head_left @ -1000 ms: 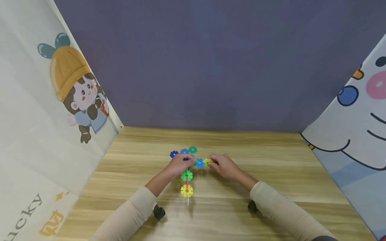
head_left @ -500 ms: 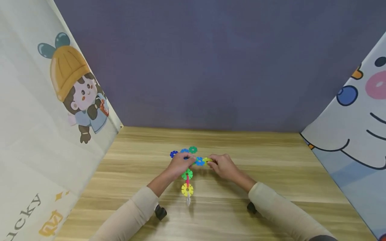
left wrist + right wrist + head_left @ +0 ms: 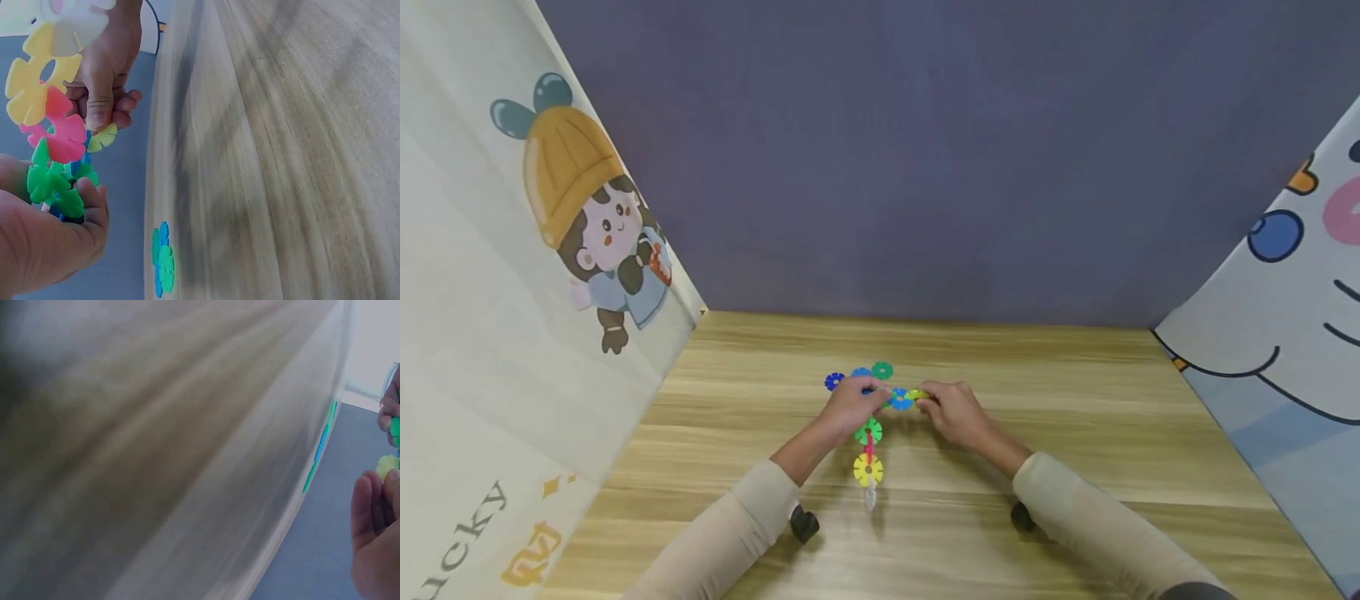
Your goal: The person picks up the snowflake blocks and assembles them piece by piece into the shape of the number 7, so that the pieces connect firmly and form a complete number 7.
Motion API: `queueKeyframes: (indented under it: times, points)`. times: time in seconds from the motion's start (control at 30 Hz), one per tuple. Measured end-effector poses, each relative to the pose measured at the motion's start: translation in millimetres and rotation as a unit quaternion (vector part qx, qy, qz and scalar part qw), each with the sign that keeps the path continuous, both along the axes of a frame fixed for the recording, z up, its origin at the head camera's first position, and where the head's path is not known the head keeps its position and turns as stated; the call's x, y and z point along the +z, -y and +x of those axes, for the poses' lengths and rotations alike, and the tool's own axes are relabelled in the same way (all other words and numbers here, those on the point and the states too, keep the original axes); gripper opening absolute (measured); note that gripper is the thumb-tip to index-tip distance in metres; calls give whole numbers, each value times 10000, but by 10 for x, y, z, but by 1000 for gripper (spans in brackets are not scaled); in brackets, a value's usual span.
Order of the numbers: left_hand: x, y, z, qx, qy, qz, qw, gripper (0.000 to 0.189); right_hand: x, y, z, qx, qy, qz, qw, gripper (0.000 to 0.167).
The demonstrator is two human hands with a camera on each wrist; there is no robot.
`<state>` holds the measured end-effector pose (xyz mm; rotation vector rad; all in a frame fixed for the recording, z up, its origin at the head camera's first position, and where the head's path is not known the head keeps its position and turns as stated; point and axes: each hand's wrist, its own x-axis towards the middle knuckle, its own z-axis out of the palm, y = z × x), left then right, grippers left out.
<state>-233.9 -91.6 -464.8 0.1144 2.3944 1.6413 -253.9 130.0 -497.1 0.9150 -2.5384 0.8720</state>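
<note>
My left hand [image 3: 852,408] grips a chain of interlocking plastic flower discs by its green discs [image 3: 49,178]. From this grip a green disc [image 3: 868,432], a pink disc [image 3: 62,130], a yellow disc [image 3: 868,470] and a clear whitish disc [image 3: 871,498] run toward the near side. A blue disc [image 3: 901,399] sits between the hands. My right hand [image 3: 958,414] pinches a second yellow disc [image 3: 916,394] beside it, seen also in the right wrist view as a pale yellow disc [image 3: 385,466]. Fingers partly hide the joints.
Past the left hand, a dark blue disc [image 3: 834,382], a lighter blue disc [image 3: 862,372] and a dark green disc [image 3: 882,370] lie on the wooden table [image 3: 1037,367]. A grey-blue panel [image 3: 925,167] stands behind, with printed panels on both sides.
Both hands and the held chain have shifted slightly farther from me and a little to the right. The grips look the same, and the head view has moved slightly.
</note>
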Motion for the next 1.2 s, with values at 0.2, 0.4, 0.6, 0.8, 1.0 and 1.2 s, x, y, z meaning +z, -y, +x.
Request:
queueKeyframes:
  times: [0.2, 0.4, 0.6, 0.8, 1.0, 1.2]
  points:
    - [49, 82, -29, -224, 89, -129, 9996, 22, 49, 25, 8, 64, 405, 158, 9990, 14]
    - [59, 189, -54, -437, 235, -196, 9986, 25, 73, 43, 2, 154, 662, 529, 9963, 13]
    - [35, 203, -92, -549, 239, -451, 9972, 26, 32, 38, -39, 183, 652, 480, 9966, 12]
    - [29, 205, -119, -733, -105, -740, 9945, 18, 71, 46, -53, 295, 732, 485, 9957, 12]
    - [63, 163, -103, -1019, -482, -1058, 9880, 18, 102, 108, -28, 498, 959, 578, 9925, 10]
    - [66, 117, -83, -1121, -885, -1578, 9771, 17, 107, 176, -10, 659, 1070, 492, 9909, 10]
